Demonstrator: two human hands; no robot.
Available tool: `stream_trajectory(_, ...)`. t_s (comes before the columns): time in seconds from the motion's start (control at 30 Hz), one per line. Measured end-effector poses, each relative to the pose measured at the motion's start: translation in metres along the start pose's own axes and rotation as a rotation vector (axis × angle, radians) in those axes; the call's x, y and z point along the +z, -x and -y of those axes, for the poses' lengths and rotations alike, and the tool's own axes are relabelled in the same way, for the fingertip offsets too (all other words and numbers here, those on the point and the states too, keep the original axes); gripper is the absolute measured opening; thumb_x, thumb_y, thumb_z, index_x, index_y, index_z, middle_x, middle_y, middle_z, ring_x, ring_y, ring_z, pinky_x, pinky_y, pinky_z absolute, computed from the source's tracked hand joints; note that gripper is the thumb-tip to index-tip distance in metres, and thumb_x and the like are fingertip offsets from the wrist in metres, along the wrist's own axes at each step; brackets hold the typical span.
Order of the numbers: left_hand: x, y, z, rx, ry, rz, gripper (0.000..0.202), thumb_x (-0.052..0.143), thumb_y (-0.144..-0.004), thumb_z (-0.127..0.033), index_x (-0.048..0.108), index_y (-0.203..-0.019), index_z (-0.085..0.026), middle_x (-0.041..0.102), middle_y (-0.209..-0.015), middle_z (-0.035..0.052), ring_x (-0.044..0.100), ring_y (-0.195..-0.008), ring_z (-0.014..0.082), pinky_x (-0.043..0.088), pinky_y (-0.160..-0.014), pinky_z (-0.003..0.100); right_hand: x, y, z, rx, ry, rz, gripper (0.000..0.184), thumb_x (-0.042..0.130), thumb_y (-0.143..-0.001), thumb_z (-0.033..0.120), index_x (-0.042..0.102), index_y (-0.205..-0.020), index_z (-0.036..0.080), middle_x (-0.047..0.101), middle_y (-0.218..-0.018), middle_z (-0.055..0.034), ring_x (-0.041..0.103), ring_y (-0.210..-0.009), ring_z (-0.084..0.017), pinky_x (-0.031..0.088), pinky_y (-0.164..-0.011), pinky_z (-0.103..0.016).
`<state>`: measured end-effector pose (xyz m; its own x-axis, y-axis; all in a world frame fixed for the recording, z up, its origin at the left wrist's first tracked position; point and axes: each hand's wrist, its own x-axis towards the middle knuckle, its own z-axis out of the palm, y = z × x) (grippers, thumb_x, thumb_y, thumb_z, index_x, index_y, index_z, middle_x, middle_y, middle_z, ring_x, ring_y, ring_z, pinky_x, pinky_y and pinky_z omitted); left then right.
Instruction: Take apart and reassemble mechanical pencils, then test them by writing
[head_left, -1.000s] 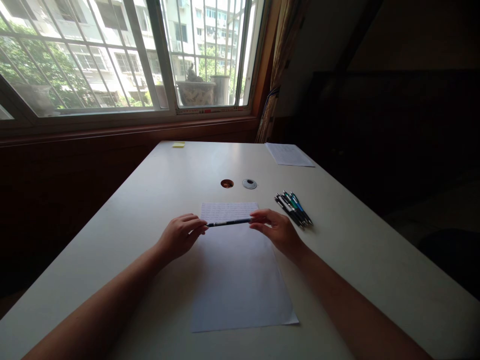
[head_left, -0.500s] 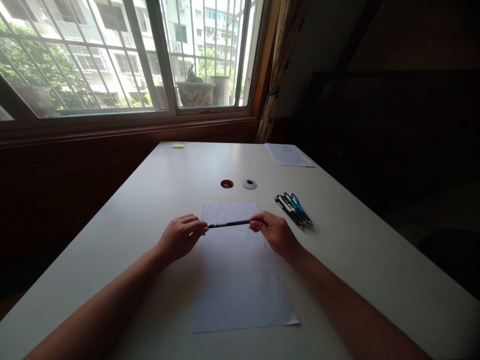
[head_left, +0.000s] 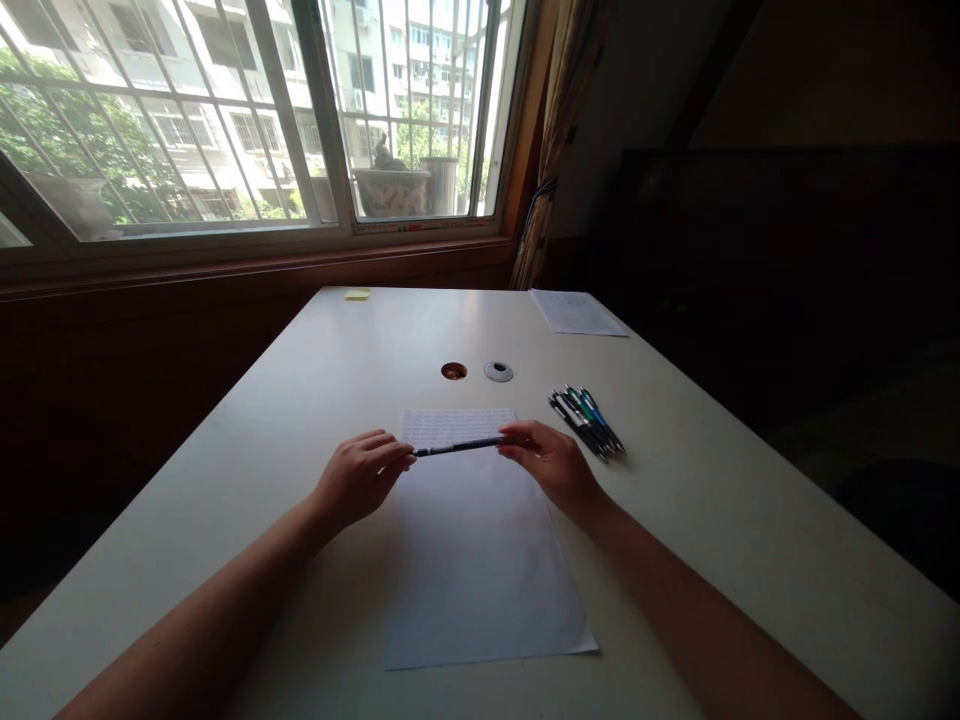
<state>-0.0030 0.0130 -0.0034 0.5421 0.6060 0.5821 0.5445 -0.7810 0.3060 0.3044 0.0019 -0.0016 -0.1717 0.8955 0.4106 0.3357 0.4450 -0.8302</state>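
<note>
A dark pen (head_left: 459, 446) is held level between my two hands, above a sheet of paper. My left hand (head_left: 364, 470) pinches its left end, and my right hand (head_left: 551, 458) grips the right end between thumb and fingers. Beneath lies the white paper (head_left: 480, 570), with rows of handwriting across its far part and a blank near part. Its near right corner curls up slightly. To the right of my right hand, several pens (head_left: 587, 422) lie side by side in a bunch, mostly black, with green and blue ones among them.
The white table (head_left: 247, 420) has a round cable hole (head_left: 454, 371) with its grey cover (head_left: 498, 371) beside it. A yellow sticky-note pad (head_left: 357, 295) lies at the far left, written sheets (head_left: 577, 312) at the far right. A barred window (head_left: 420, 120) is behind.
My right hand's fingers have shifted a little on the pen, the thumb now lying straighter. The pen stays between both hands, and the view has tilted very slightly.
</note>
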Motion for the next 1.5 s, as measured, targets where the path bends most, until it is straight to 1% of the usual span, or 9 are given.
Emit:
stream_trajectory(0.17, 0.0009, 0.0011, 0.0013, -0.003, 0.001, 0.013, 0.014, 0.054, -0.096, -0.023, 0.067, -0.099, -0.018, 0.068, -0.079, 0.0064, 0.060, -0.071, 0.0172, 0.047, -0.066, 0.028, 0.0003, 0.0006, -0.0033, -0.006, 0.058, -0.014, 0.014, 0.068, -0.086, 0.034, 0.069, -0.095, 0.023, 0.073, -0.090, -0.0047, 0.070, -0.082, -0.022, 0.058, -0.076, -0.036)
stream_trajectory(0.3, 0.0021, 0.0004, 0.0008, 0.010, -0.013, 0.014, 0.013, 0.055, -0.095, -0.022, 0.067, -0.098, -0.018, 0.069, -0.080, 0.0061, 0.060, -0.071, 0.0169, 0.046, -0.065, 0.028, -0.0014, 0.0001, -0.0019, -0.055, 0.132, 0.077, 0.013, 0.057, -0.094, 0.033, 0.064, -0.094, 0.021, 0.069, -0.084, -0.0037, 0.067, -0.076, -0.019, 0.054, -0.070, -0.032)
stream_trajectory(0.6, 0.0010, 0.0003, 0.0000, 0.031, -0.016, 0.019, 0.012, 0.056, -0.095, -0.020, 0.066, -0.098, -0.017, 0.069, -0.080, 0.0060, 0.059, -0.072, 0.0170, 0.046, -0.065, 0.028, -0.0058, 0.0006, 0.0027, -0.049, 0.184, 0.221, 0.036, 0.040, -0.102, 0.037, 0.054, -0.073, 0.021, 0.056, -0.066, 0.0005, 0.055, -0.062, -0.015, 0.044, -0.062, -0.028)
stream_trajectory(0.7, 0.0014, -0.0001, -0.0004, 0.034, -0.010, 0.013, 0.012, 0.055, -0.095, -0.021, 0.066, -0.098, -0.017, 0.069, -0.080, 0.0062, 0.059, -0.072, 0.0170, 0.046, -0.065, 0.028, -0.0070, 0.0007, 0.0012, -0.041, 0.160, 0.188, 0.033, 0.043, -0.101, 0.038, 0.058, -0.077, 0.020, 0.060, -0.069, -0.0004, 0.058, -0.065, -0.015, 0.047, -0.063, -0.028)
stream_trajectory(0.8, 0.0020, 0.0001, 0.0005, 0.030, -0.013, 0.007, 0.012, 0.055, -0.095, -0.021, 0.067, -0.098, -0.017, 0.069, -0.080, 0.0063, 0.059, -0.072, 0.0169, 0.046, -0.065, 0.028, -0.0069, 0.0011, 0.0000, -0.038, 0.111, 0.117, 0.019, 0.057, -0.095, 0.038, 0.065, -0.096, 0.021, 0.067, -0.085, -0.0036, 0.064, -0.075, -0.017, 0.053, -0.068, -0.029)
stream_trajectory(0.87, 0.0022, 0.0006, 0.0017, 0.025, -0.018, 0.002, 0.012, 0.055, -0.095, -0.021, 0.067, -0.099, -0.017, 0.069, -0.080, 0.0062, 0.059, -0.072, 0.0168, 0.047, -0.065, 0.028, -0.0060, 0.0013, -0.0010, -0.036, 0.062, 0.067, 0.021, 0.066, -0.089, 0.035, 0.066, -0.105, 0.022, 0.070, -0.095, -0.0049, 0.068, -0.083, -0.019, 0.056, -0.075, -0.031)
stream_trajectory(1.13, 0.0020, 0.0004, 0.0022, 0.036, -0.044, 0.003, 0.013, 0.055, -0.096, -0.022, 0.066, -0.098, -0.017, 0.068, -0.081, 0.0062, 0.060, -0.073, 0.0166, 0.047, -0.065, 0.028, -0.0029, 0.0003, -0.0054, -0.002, 0.020, 0.007, 0.010, 0.069, -0.086, 0.027, 0.071, -0.095, 0.023, 0.072, -0.089, -0.0033, 0.069, -0.081, -0.021, 0.057, -0.076, -0.034)
stream_trajectory(1.37, 0.0021, 0.0004, 0.0003, 0.101, -0.165, 0.019, 0.013, 0.054, -0.096, -0.022, 0.065, -0.101, -0.018, 0.067, -0.082, 0.0059, 0.059, -0.073, 0.0173, 0.046, -0.065, 0.029, -0.0050, 0.0006, -0.0016, -0.006, 0.125, 0.081, 0.010, 0.060, -0.091, 0.029, 0.063, -0.088, 0.020, 0.066, -0.081, -0.0026, 0.062, -0.074, -0.018, 0.049, -0.068, -0.030)
stream_trajectory(1.5, 0.0005, 0.0011, -0.0006, 0.167, -0.245, 0.028, 0.014, 0.056, -0.095, -0.021, 0.063, -0.106, -0.018, 0.068, -0.085, 0.0054, 0.060, -0.076, 0.0177, 0.047, -0.068, 0.031, -0.0055, 0.0001, 0.0001, 0.089, 0.055, 0.172, 0.020, 0.054, -0.094, 0.033, 0.056, -0.079, 0.020, 0.060, -0.071, -0.0001, 0.055, -0.066, -0.016, 0.043, -0.064, -0.028)
